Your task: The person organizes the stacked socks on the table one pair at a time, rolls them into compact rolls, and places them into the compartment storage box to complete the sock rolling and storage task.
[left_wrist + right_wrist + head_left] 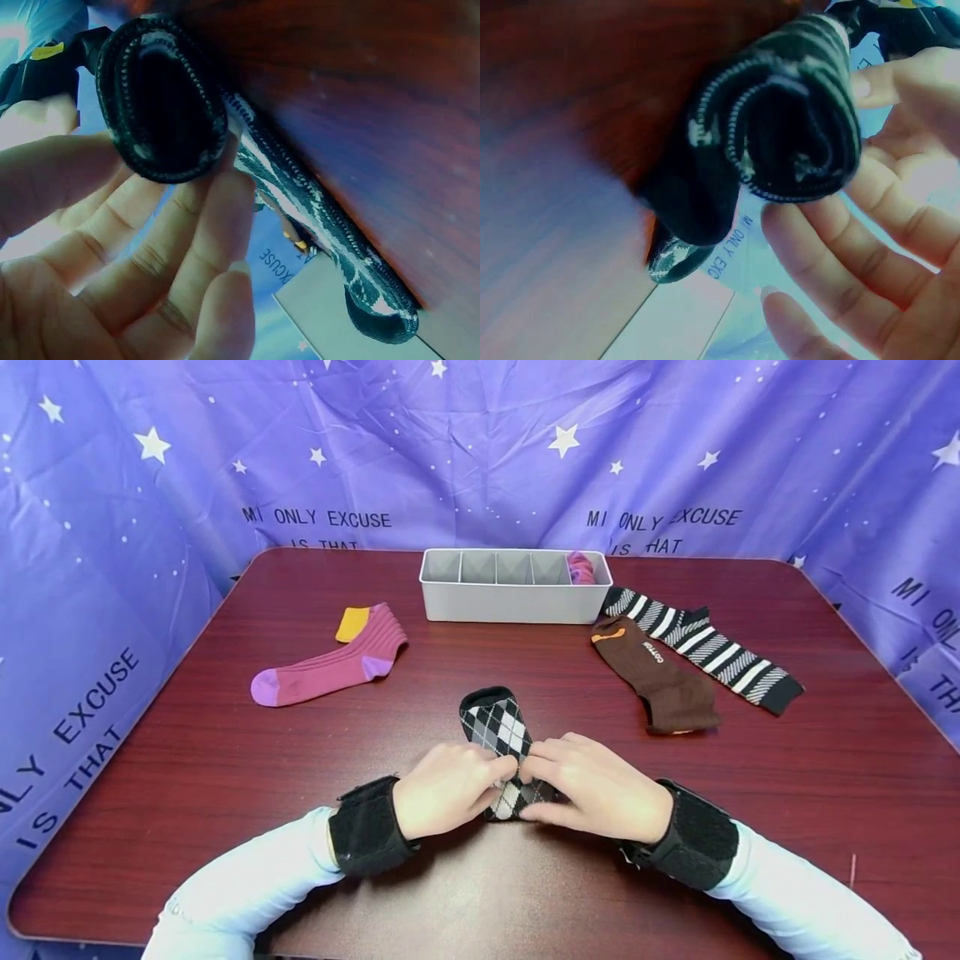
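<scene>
A black, grey and white argyle sock (497,724) lies on the table, its near end rolled into a tight coil and its black far end flat. My left hand (453,787) holds the coil's left side with curled fingers. On the other side, my right hand (600,787) grips it, thumb at the near edge and fingers over the top. From the left wrist, the rolled sock (166,161) shows its spiral end beside the fingertips, the unrolled length stretching away. The right wrist view shows the coil (832,112) in several layers, fingertips against it.
A light grey box (517,603) with compartments stands at the back, a rolled pink sock (581,568) in its rightmost one. A pink sock (330,672) with a yellow cuff lies at left. At right, a brown sock (652,677) overlaps a striped sock (720,652).
</scene>
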